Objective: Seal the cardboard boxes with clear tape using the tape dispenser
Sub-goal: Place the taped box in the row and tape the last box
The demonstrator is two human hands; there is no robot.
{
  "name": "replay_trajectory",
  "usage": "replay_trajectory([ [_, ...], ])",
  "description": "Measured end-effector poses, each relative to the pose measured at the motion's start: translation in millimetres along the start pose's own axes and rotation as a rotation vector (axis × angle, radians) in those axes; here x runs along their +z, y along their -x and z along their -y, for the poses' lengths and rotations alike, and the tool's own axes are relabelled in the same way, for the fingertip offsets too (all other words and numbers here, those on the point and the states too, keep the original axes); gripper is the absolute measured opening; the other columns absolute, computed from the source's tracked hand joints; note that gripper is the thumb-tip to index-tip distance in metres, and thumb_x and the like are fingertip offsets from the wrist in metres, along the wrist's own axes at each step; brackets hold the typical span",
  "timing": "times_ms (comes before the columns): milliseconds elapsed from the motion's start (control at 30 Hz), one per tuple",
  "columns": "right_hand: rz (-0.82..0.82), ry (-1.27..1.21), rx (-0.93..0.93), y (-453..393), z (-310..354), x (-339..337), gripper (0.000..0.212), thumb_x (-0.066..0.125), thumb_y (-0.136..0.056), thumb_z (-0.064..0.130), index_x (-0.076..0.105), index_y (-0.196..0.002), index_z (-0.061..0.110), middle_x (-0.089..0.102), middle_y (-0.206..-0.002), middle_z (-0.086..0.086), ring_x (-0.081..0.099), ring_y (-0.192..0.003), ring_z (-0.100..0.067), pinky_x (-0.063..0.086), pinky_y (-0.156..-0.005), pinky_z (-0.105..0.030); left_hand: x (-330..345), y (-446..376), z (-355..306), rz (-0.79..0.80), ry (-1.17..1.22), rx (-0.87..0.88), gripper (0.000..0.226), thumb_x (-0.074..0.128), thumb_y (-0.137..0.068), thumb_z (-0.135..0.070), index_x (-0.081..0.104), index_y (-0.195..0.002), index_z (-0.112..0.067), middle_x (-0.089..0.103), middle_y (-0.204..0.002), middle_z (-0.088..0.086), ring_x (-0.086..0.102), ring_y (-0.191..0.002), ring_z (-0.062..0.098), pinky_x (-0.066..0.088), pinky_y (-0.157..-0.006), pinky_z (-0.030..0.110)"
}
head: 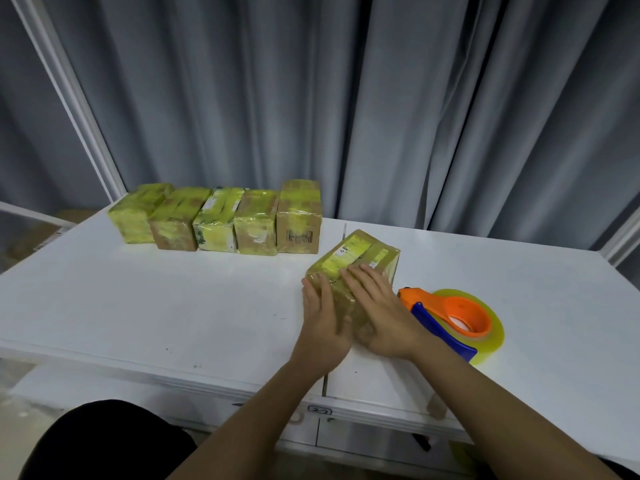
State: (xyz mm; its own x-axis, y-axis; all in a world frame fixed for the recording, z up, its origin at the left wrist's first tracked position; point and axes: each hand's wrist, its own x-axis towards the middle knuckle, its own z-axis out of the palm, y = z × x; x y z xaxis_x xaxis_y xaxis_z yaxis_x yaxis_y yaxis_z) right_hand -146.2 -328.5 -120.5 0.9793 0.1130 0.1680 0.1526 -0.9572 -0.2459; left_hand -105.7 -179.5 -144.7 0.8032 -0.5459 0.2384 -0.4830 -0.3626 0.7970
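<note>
A small cardboard box [360,254], wrapped in yellowish clear tape, lies on the white table [138,299] right of centre. My left hand [323,317] presses flat against its near left side, fingers straight. Over the box's top and near face lies my right hand [377,310], fingers also straight. The tape dispenser [450,320], orange and blue with a roll of yellowish clear tape, lies on the table just right of the box, with neither hand on it.
Several taped cardboard boxes [221,220] stand in a row at the back left of the table. Grey curtains [346,98] hang behind. The table's front edge [173,375] runs below my forearms.
</note>
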Motion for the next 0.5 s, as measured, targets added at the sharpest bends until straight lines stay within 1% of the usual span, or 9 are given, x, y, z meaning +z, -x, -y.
replay_trajectory([
  [33, 0.071, -0.065, 0.015, 2.3, 0.1, -7.6, 0.100, 0.058, -0.086, 0.011, -0.017, -0.145, 0.036, -0.012, -0.156, 0.016, -0.027, -0.139, 0.002, -0.006, -0.120, -0.035, 1.6, -2.6, -1.9, 0.004, -0.007, -0.034, 0.090, 0.043, -0.092, -0.051, -0.020, -0.147, -0.017, -0.031, -0.152, 0.011, -0.030, -0.138, 0.019, -0.005, -0.115, 0.033],
  [67, 0.103, -0.142, 0.033, 5.4, -1.1, -15.2, 0.103, 0.053, -0.085, 0.002, -0.022, -0.143, 0.041, -0.017, -0.152, 0.021, -0.027, -0.138, 0.005, -0.003, -0.120, -0.030, 3.6, -5.0, -3.6, -0.004, -0.027, -0.059, 0.100, 0.041, -0.086, -0.066, -0.020, -0.147, -0.016, -0.031, -0.152, 0.010, -0.032, -0.136, 0.017, -0.006, -0.114, 0.033],
  [133, 0.034, -0.239, 0.059, 11.4, -4.7, -24.8, 0.101, 0.045, -0.084, -0.004, -0.020, -0.143, 0.047, -0.015, -0.152, 0.025, -0.011, -0.144, 0.001, 0.013, -0.119, -0.026, 6.7, -11.4, -5.4, -0.059, -0.075, -0.111, 0.114, 0.037, -0.073, -0.079, -0.020, -0.148, -0.015, -0.027, -0.153, 0.008, -0.027, -0.139, 0.017, -0.002, -0.115, 0.033],
  [200, -0.157, -0.283, 0.104, 15.3, -9.9, -26.3, 0.096, 0.042, -0.082, -0.009, -0.007, -0.147, 0.042, -0.005, -0.156, 0.022, -0.001, -0.146, 0.000, 0.021, -0.117, -0.025, 4.1, -20.1, -3.2, -0.100, -0.082, -0.138, 0.104, 0.033, -0.075, -0.073, -0.015, -0.149, -0.017, -0.017, -0.157, 0.012, -0.013, -0.146, 0.023, 0.006, -0.116, 0.034],
  [300, -0.388, -0.390, 0.298, 10.9, -16.7, -26.2, 0.080, 0.044, -0.090, -0.004, 0.004, -0.152, 0.027, 0.001, -0.160, 0.010, 0.001, -0.147, -0.005, 0.017, -0.120, -0.034, -17.0, -27.5, 8.7, -0.056, -0.042, -0.073, 0.080, 0.046, -0.093, -0.046, -0.005, -0.150, -0.023, 0.002, -0.160, 0.011, 0.008, -0.147, 0.027, 0.019, -0.118, 0.041],
  [333, -0.395, -0.458, 0.391, 7.0, -16.4, -27.2, 0.074, 0.045, -0.094, 0.003, 0.005, -0.153, 0.023, 0.005, -0.161, 0.006, 0.005, -0.147, -0.008, 0.019, -0.119, -0.035, -26.0, -28.5, 15.2, -0.046, -0.051, -0.039, 0.078, 0.050, -0.095, -0.039, -0.001, -0.152, -0.023, 0.007, -0.160, 0.009, 0.014, -0.146, 0.027, 0.022, -0.116, 0.039],
  [400, -0.360, -0.702, 0.557, -1.3, -11.3, -27.9, 0.065, 0.046, -0.099, 0.016, 0.011, -0.154, 0.019, 0.023, -0.157, 0.002, 0.026, -0.143, -0.014, 0.028, -0.112, -0.029, -44.3, -26.0, 24.2, -0.051, -0.110, -0.027, 0.075, 0.053, -0.095, -0.029, 0.005, -0.153, -0.022, 0.013, -0.159, 0.005, 0.021, -0.143, 0.024, 0.024, -0.110, 0.027],
  [467, -0.360, -0.875, 0.620, -6.9, -0.9, -22.0, 0.052, 0.049, -0.099, 0.020, 0.031, -0.149, 0.017, 0.046, -0.145, -0.001, 0.048, -0.122, -0.012, 0.037, -0.095, -0.023, -59.6, -23.4, 29.0, -0.121, -0.232, -0.058, 0.069, 0.052, -0.096, -0.022, 0.013, -0.152, -0.025, 0.019, -0.155, 0.010, 0.027, -0.136, 0.029, 0.032, -0.104, 0.033],
  [500, -0.373, -0.868, 0.616, -8.2, 6.8, -18.1, 0.044, 0.050, -0.099, 0.018, 0.043, -0.142, 0.017, 0.054, -0.137, -0.002, 0.052, -0.111, -0.009, 0.039, -0.089, -0.020, -66.3, -22.0, 27.4, -0.181, -0.312, -0.086, 0.066, 0.051, -0.096, -0.018, 0.016, -0.152, -0.026, 0.022, -0.151, 0.013, 0.029, -0.131, 0.032, 0.036, -0.099, 0.037],
])
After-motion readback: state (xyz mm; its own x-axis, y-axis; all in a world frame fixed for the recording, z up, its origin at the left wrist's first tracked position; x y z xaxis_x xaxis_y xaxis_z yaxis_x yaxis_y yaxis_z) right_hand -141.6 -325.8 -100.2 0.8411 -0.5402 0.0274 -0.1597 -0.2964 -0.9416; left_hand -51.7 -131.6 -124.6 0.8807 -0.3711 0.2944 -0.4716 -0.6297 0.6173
